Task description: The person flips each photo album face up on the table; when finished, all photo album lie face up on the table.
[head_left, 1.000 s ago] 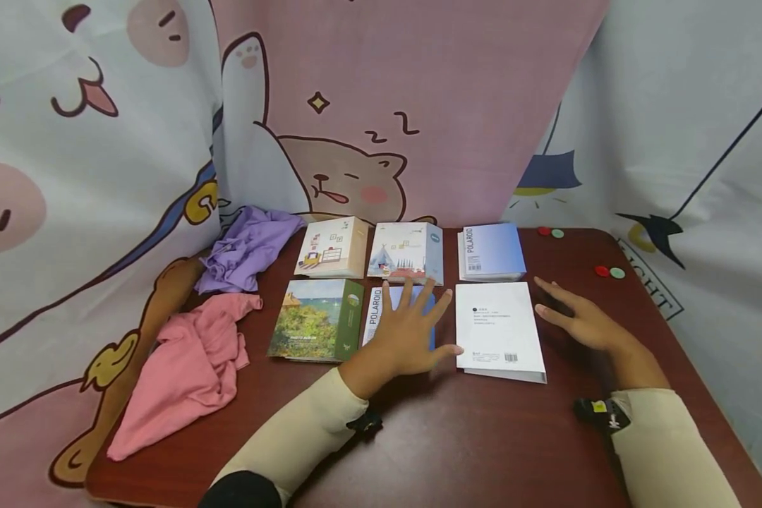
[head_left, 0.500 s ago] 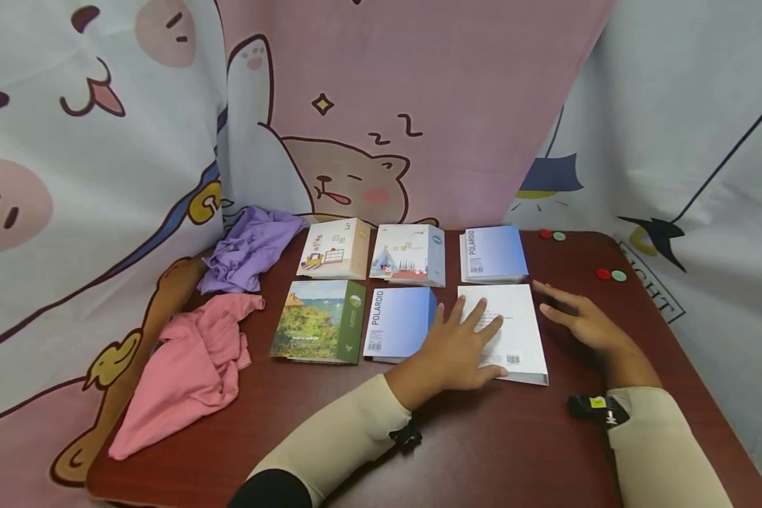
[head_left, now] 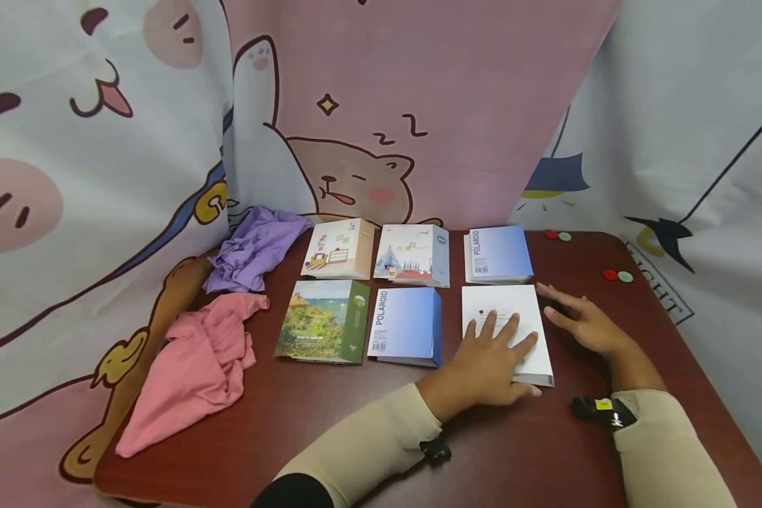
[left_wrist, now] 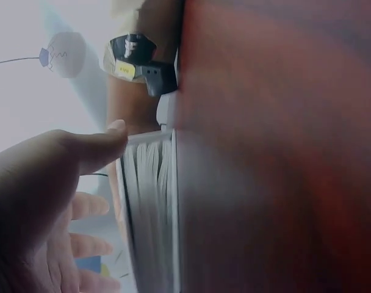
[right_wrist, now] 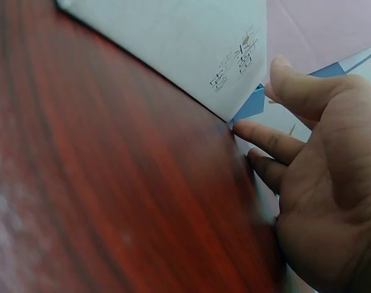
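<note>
The white photo album point(head_left: 475, 302) lies at the right end of the front row, its page edges showing in the left wrist view. Over its cover my left hand point(head_left: 492, 363) is spread, fingers straight, thumb by the near edge; I cannot tell whether it touches. Beside the album's far right corner is my right hand point(head_left: 589, 326), fingers extended and holding nothing. Left of the white album lie a blue POLAROID album point(head_left: 403, 317) and a green landscape album point(head_left: 317, 317). Behind stand a beige-spined album point(head_left: 336, 248), a tent-pattern album point(head_left: 409, 252) and another blue album point(head_left: 502, 250).
A pink cloth point(head_left: 197, 363) and a purple cloth point(head_left: 254, 247) lie crumpled at the table's left. Red discs point(head_left: 610, 275) and green discs point(head_left: 625, 277) sit near the right edge. Printed curtains hang around the brown table point(head_left: 330, 430).
My left hand has moved right, from over the front blue album to over the white album. The right hand stays nearly in place by the album's right edge.
</note>
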### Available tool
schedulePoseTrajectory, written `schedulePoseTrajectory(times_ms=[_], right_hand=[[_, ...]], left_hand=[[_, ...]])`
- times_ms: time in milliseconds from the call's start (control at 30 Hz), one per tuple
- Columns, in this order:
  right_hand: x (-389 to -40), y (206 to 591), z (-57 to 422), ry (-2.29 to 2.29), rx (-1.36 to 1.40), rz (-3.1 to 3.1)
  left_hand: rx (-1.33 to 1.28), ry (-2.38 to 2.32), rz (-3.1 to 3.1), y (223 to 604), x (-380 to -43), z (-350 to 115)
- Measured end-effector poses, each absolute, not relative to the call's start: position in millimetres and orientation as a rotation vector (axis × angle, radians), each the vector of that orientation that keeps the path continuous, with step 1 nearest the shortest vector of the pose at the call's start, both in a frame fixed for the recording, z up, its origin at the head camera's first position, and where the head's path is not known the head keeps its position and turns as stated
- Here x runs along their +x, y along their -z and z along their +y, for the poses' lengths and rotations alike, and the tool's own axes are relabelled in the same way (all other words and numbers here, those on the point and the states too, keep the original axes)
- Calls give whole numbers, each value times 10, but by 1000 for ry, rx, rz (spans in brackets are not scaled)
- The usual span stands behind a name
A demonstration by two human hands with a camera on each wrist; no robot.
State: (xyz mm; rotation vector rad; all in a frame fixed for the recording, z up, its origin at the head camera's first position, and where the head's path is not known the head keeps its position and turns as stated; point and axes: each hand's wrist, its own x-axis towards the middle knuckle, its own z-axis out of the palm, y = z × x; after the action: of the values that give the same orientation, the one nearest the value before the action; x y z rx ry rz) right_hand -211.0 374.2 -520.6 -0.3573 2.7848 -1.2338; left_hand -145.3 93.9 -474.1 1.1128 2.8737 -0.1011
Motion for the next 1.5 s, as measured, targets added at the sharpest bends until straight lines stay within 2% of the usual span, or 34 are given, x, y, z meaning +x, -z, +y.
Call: schedulePoseTrajectory(times_ms=[433, 1067, 1500], right_hand=[[-2094, 5277, 3717, 1221, -484, 2794], [-2140, 5269, 3702, 1116, -490, 2828], [-2122, 5191, 3721, 1055, -434, 2840]], left_hand=[[1086, 77, 2891, 4932, -1333, 1172], [1001, 30, 3074, 4957, -1324, 1315], [1043, -94, 3112, 4991, -1336, 1312]])
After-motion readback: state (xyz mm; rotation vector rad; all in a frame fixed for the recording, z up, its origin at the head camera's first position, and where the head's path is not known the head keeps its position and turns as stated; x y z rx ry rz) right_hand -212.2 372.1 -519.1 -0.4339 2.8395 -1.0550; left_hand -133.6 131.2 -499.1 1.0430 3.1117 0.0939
